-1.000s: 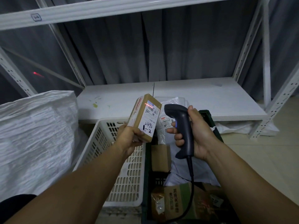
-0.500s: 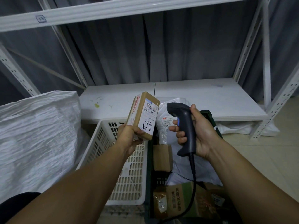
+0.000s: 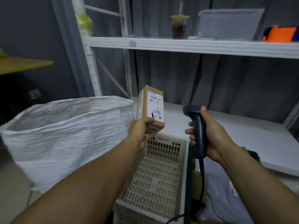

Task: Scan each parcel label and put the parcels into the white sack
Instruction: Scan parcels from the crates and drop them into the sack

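Looks like drop time: our left hand [image 3: 142, 131] grips the cardboard parcel [image 3: 151, 107] beside the white sack [image 3: 64, 126] at its 9 o'clock, right hand [image 3: 212, 136] fingers [image 3: 189, 131] clenched round the barcode scanner [image 3: 198, 126] at 3 o'clock.

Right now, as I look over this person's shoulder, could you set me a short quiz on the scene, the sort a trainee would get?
1. What does the right hand grip? A) a black scanner B) a drink cup C) a roll of tape
2. True or false: the brown parcel already lies inside the white sack.
3. Fill the gap: from the person's own view, the white sack stands to the ____ of the brown parcel.

Key
1. A.
2. False: the left hand holds it up in the air, label towards the camera, beside the sack.
3. left.
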